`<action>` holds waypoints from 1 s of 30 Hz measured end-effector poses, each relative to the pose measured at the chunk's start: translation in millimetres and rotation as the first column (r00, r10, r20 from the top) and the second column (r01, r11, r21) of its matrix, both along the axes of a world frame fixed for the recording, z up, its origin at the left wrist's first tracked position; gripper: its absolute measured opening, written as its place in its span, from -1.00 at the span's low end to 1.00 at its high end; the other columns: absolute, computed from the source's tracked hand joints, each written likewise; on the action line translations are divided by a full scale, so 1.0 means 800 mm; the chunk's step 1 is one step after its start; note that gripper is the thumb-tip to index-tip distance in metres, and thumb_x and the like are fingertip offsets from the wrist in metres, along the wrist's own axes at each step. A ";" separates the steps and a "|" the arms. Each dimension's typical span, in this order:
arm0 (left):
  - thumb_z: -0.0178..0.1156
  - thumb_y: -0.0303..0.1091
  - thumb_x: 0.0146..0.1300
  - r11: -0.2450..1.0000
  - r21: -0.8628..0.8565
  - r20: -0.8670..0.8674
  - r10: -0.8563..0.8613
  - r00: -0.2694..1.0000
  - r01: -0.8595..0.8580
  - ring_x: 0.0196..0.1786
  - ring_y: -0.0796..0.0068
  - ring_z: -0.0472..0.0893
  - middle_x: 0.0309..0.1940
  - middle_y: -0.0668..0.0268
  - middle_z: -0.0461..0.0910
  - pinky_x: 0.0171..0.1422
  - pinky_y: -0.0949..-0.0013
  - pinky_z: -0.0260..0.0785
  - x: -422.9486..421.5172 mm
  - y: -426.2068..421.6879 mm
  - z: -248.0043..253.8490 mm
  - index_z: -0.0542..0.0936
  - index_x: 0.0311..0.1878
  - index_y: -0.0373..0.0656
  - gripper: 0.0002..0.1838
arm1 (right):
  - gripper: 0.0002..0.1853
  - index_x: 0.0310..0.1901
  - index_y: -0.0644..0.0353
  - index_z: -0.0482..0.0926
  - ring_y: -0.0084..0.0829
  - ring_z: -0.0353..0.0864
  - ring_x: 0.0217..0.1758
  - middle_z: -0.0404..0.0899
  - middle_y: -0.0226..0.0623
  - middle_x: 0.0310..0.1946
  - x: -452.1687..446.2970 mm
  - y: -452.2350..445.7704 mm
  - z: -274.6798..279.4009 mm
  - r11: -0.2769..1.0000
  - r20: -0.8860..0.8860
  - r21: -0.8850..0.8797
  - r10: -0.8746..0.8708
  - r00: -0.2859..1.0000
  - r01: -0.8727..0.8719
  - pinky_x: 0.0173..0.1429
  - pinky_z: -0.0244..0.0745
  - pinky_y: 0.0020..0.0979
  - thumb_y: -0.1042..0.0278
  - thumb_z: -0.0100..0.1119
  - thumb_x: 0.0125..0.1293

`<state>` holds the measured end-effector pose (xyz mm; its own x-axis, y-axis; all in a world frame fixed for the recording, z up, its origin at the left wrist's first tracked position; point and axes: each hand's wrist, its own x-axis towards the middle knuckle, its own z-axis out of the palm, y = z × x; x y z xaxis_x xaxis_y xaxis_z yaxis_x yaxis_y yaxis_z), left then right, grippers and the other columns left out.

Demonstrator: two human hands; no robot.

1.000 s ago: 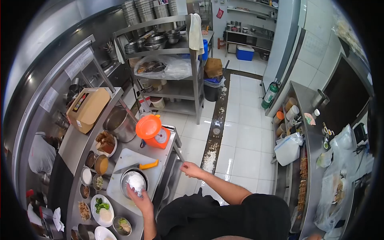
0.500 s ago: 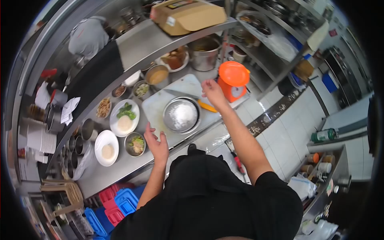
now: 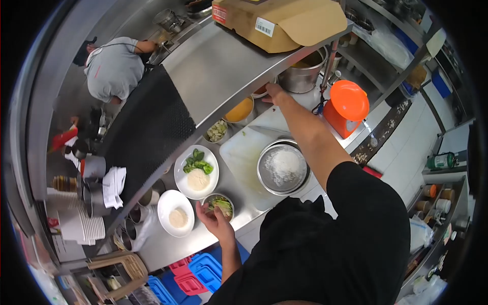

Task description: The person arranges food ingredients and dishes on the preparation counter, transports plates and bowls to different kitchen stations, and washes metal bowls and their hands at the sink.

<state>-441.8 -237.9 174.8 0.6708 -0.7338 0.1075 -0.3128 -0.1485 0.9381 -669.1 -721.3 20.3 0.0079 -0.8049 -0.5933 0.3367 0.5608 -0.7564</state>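
My right hand reaches under the front edge of the steel shelf, at the rim of a bowl with reddish-brown contents. Its fingers look stretched and apart; whether they touch the rim I cannot tell. My left hand hangs with spread fingers just in front of a small metal bowl of chopped vegetables. Below my right forearm, a metal bowl of white powder sits inside another bowl on the white cutting board. Two white plates, one with rice and greens and one with rice alone, stand left.
A cardboard box lies on the steel shelf overhead. An orange scale and a steel pot stand at the right. Behind the shelf a person in grey bends over. Blue and pink lids are below the counter.
My right hand has moved from near the orange scale to the bowl under the shelf. My left hand has moved down in front of the vegetable bowl. The view has turned and shifted left.
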 end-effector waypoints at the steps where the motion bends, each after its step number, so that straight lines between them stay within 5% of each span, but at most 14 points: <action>1: 0.11 -0.53 0.36 1.000 -0.002 0.010 -0.004 1.000 0.004 -0.17 0.55 0.47 0.16 0.19 0.36 -0.09 0.44 0.41 0.010 -0.003 -0.007 0.14 0.49 -0.22 -0.34 | -0.65 0.19 0.13 0.46 -0.13 0.51 0.15 0.43 -0.16 0.18 -0.001 -0.011 -0.016 0.998 0.143 -0.056 0.027 0.989 -0.019 -0.10 0.76 -0.07 0.38 -0.10 0.41; 7: 0.11 -0.54 0.35 0.995 0.021 0.054 -0.095 0.994 0.094 -0.16 0.49 0.48 0.22 0.14 0.34 -0.02 0.38 0.41 0.031 -0.041 -0.012 0.13 0.49 -0.20 -0.33 | -0.63 0.19 0.24 0.43 -0.06 0.56 0.10 0.46 -0.08 0.18 -0.008 -0.019 -0.031 0.995 0.100 -0.092 0.041 0.994 -0.032 -0.12 0.77 -0.05 0.50 -0.05 0.35; 16: 0.06 -0.55 0.37 0.966 0.080 0.035 -0.249 0.968 0.246 -0.14 0.50 0.44 0.28 0.13 0.31 0.00 0.40 0.36 0.019 -0.086 0.014 0.10 0.51 -0.20 -0.33 | -0.65 0.12 0.29 0.50 -0.12 0.67 -0.01 0.59 -0.10 0.04 0.023 -0.029 -0.021 0.951 0.357 -0.238 -0.104 0.928 0.198 -0.20 0.76 -0.14 0.48 0.05 0.30; 19: 0.06 -0.54 0.38 0.962 0.089 0.019 -0.259 0.966 0.257 -0.12 0.50 0.43 0.28 0.15 0.31 0.00 0.40 0.35 0.019 -0.088 0.010 0.10 0.51 -0.18 -0.33 | -0.65 0.08 0.30 0.53 -0.21 0.71 -0.10 0.66 -0.15 -0.12 0.026 -0.033 -0.018 0.886 0.310 -0.436 -0.014 0.950 0.156 -0.27 0.73 -0.20 0.38 0.17 0.29; 21: 0.06 -0.53 0.38 0.957 0.085 -0.003 -0.279 0.960 0.278 -0.11 0.51 0.42 0.28 0.15 0.31 0.00 0.40 0.35 0.019 -0.088 0.007 0.10 0.52 -0.17 -0.33 | -0.65 0.04 0.28 0.56 -0.26 0.72 -0.15 0.68 -0.18 -0.16 0.036 -0.036 0.012 0.903 0.195 -0.358 -0.176 0.965 0.237 -0.29 0.72 -0.24 0.28 0.22 0.28; 23: 0.07 -0.53 0.38 0.950 0.063 -0.024 -0.304 0.952 0.305 -0.10 0.51 0.42 0.28 0.16 0.31 0.01 0.40 0.35 0.020 -0.087 0.001 0.10 0.52 -0.16 -0.33 | -0.61 0.04 0.24 0.58 -0.28 0.73 -0.17 0.68 -0.22 -0.10 0.014 0.001 0.101 0.932 -0.051 -0.345 -0.133 0.990 0.107 -0.31 0.72 -0.27 0.15 0.26 0.28; 26: 0.07 -0.52 0.39 0.942 0.058 -0.095 -0.325 0.941 0.331 -0.10 0.51 0.42 0.29 0.17 0.30 0.00 0.42 0.36 0.009 -0.093 0.009 0.09 0.52 -0.15 -0.33 | -0.61 0.05 0.21 0.57 -0.24 0.74 -0.15 0.67 -0.23 -0.05 0.010 -0.006 0.108 0.902 -0.165 -0.426 -0.158 0.973 0.074 -0.31 0.73 -0.29 0.13 0.24 0.30; 30: 0.08 -0.50 0.39 0.933 0.052 -0.081 -0.352 0.933 0.356 -0.10 0.52 0.42 0.29 0.17 0.29 -0.07 0.47 0.39 0.006 -0.098 0.006 0.09 0.52 -0.14 -0.32 | -0.62 0.04 0.27 0.53 -0.20 0.75 -0.14 0.65 -0.20 -0.04 0.025 -0.050 0.042 0.872 0.185 -0.398 -0.228 0.956 0.285 -0.33 0.74 -0.31 0.20 0.24 0.30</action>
